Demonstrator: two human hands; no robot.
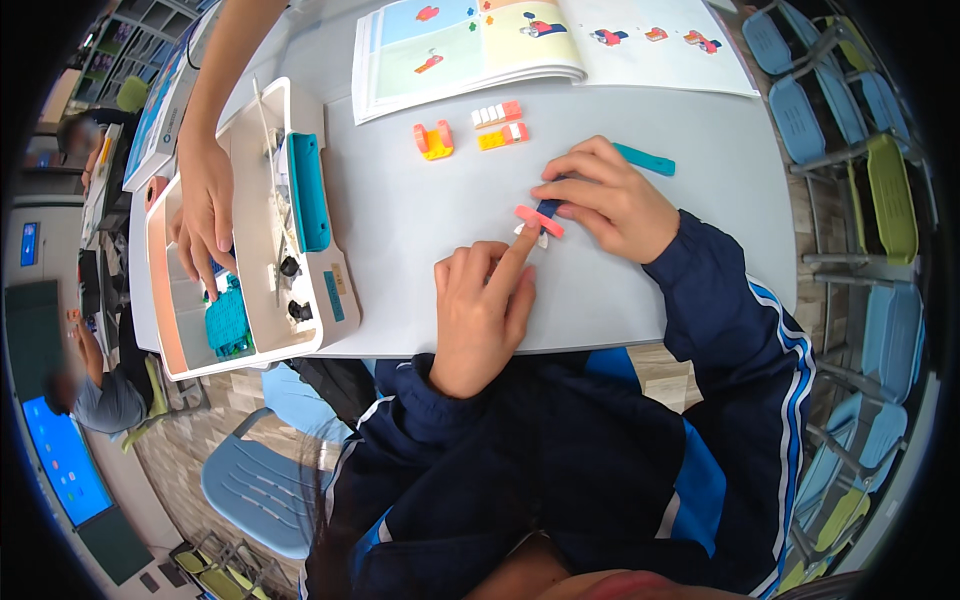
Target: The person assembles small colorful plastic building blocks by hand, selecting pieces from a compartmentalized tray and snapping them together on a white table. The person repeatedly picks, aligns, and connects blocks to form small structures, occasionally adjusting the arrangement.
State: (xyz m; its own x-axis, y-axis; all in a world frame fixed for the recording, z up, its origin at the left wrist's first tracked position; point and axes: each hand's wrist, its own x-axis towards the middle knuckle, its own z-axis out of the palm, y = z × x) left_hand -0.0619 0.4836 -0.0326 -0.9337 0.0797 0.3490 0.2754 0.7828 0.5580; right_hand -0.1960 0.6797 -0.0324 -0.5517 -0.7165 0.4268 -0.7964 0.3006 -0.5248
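Note:
My right hand pinches a dark blue building piece between thumb and fingers, low over the table. Against it lies a coral-pink bar-shaped piece, with a small white piece beneath or beside it. The outstretched index finger of my left hand presses on the pink piece, while its other fingers are loosely bent and hold nothing. Just beyond my right hand rests a teal bar. Farther off are an orange-and-yellow piece and two small brick assemblies, one white and orange, one yellow and orange.
At the left stands a white sorting box with teal bricks in one compartment. Another person's hand reaches into it. An open picture booklet lies at the table's far side. Blue chairs stand below the near edge.

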